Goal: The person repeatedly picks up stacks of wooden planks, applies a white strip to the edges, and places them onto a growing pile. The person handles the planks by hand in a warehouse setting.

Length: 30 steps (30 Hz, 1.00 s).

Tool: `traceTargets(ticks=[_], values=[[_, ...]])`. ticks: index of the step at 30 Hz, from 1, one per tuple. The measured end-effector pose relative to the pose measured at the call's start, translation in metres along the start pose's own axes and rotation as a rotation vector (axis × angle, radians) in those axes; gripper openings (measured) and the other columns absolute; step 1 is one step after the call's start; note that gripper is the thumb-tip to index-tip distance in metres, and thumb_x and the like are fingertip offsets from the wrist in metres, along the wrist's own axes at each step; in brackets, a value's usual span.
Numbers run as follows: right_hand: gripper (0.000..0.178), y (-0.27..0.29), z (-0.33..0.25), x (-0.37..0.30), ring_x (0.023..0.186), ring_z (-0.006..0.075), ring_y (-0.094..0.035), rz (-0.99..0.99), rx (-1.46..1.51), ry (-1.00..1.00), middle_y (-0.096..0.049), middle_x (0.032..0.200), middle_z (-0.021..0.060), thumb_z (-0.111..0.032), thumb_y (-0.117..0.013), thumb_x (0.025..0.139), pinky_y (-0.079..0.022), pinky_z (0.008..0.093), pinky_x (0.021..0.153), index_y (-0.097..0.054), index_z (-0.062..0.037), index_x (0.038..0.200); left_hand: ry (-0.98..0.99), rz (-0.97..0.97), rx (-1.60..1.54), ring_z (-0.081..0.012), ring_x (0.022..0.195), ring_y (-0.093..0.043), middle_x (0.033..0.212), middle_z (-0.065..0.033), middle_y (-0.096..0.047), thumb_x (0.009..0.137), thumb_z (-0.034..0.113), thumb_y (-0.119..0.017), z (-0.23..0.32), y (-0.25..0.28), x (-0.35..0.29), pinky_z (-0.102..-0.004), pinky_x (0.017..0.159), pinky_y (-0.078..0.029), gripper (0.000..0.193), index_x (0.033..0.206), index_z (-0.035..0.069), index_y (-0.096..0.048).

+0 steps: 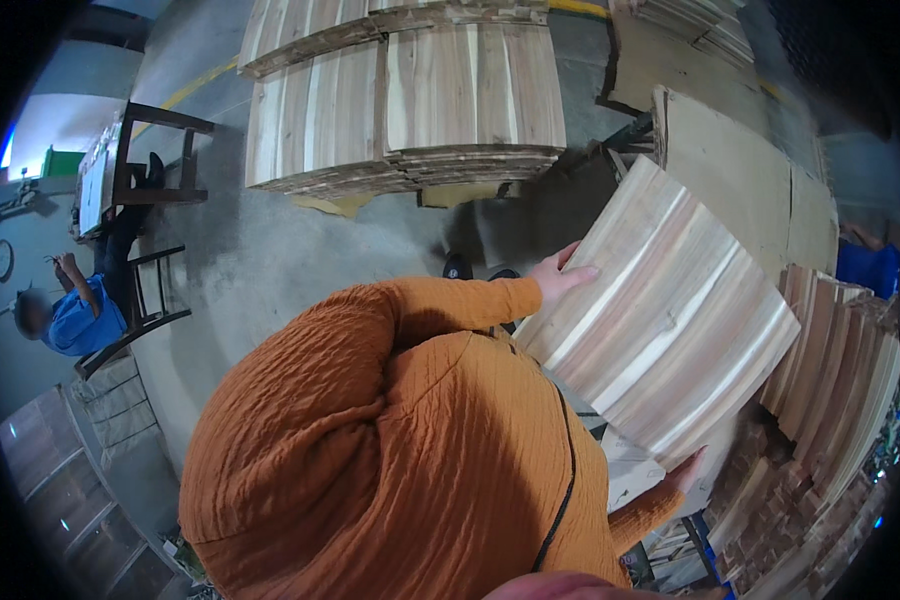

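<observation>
A large wooden panel [665, 310] with light and brown stripes is held tilted in front of me, to the right. My left hand [564, 276] grips its near left edge, the thumb on the top face and the fingers underneath. At the lower edge of the panel, my right hand [686, 470] holds on from below. Most of its fingers are hidden behind the wood. Both sleeves are orange.
Stacks of similar panels [475, 90] stand on the floor ahead. Cardboard sheets [735, 180] lie at the right, beside upright stacked boards [835, 370]. At far left a person in a blue shirt [92, 315] sits on a chair near a dark-framed table [165, 195].
</observation>
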State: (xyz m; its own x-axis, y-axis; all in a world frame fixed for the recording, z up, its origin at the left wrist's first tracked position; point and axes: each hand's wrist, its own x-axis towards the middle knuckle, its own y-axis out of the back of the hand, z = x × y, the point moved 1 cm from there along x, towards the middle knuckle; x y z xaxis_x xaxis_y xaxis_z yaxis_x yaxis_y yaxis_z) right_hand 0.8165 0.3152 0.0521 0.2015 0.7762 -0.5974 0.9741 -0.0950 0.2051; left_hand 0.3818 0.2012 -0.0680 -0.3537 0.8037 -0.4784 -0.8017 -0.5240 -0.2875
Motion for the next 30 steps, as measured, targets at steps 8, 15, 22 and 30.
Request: traceTargets(ticks=[8, 15, 22, 30], values=[[0.072, -0.044, 0.031, 0.001, 0.127, 0.0298, -0.032, -0.034, 0.120, 0.054, -0.027, 0.143, 0.0154, -0.051, -0.040, 0.089, -0.029, 0.0425, 0.103, -0.023, -0.0011, 0.139, 0.021, -0.043, 0.062, -0.0174, 0.118, -0.045, 0.130, -0.0119, -0.047, 0.075, 0.038, -0.071, 0.035, 0.020, 0.014, -0.0292, 0.099, -0.033, 0.080, 0.136, 0.002, -0.033], [0.071, -0.120, 0.070, -0.016, 0.126, 0.0297, -0.033, -0.104, 0.245, 0.113, -0.027, 0.142, 0.0157, -0.050, -0.039, 0.090, -0.029, 0.0412, 0.103, -0.023, -0.0010, 0.139, -0.060, -0.016, 0.016, -0.0146, 0.110, -0.049, 0.123, -0.0089, -0.053, 0.075, 0.025, -0.073, 0.088, 0.096, 0.033, -0.0285, 0.096, -0.037, 0.072, 0.133, 0.001, -0.039], [0.053, -0.363, 0.043, -0.048, 0.105, 0.0255, -0.053, -0.413, 0.127, 0.252, -0.049, 0.124, 0.0142, -0.038, -0.038, 0.094, -0.046, 0.0373, 0.085, -0.041, 0.0015, 0.129, -0.036, 0.259, 0.093, -0.0233, 0.116, -0.048, 0.130, -0.0188, -0.046, 0.071, 0.039, -0.075, 0.157, 0.314, 0.051, -0.0314, 0.099, -0.037, 0.092, 0.134, -0.009, -0.029], [0.054, -0.707, 0.054, -0.121, 0.091, 0.0204, -0.058, -0.475, -0.096, 0.147, -0.058, 0.104, 0.0164, -0.040, -0.052, 0.089, -0.048, 0.0337, 0.079, -0.050, 0.0077, 0.113, 0.000, 0.620, 0.064, -0.0215, 0.111, -0.051, 0.125, -0.0153, -0.050, 0.075, 0.042, -0.070, 0.256, 0.621, -0.014, -0.0316, 0.095, -0.040, 0.084, 0.133, -0.005, -0.033]])
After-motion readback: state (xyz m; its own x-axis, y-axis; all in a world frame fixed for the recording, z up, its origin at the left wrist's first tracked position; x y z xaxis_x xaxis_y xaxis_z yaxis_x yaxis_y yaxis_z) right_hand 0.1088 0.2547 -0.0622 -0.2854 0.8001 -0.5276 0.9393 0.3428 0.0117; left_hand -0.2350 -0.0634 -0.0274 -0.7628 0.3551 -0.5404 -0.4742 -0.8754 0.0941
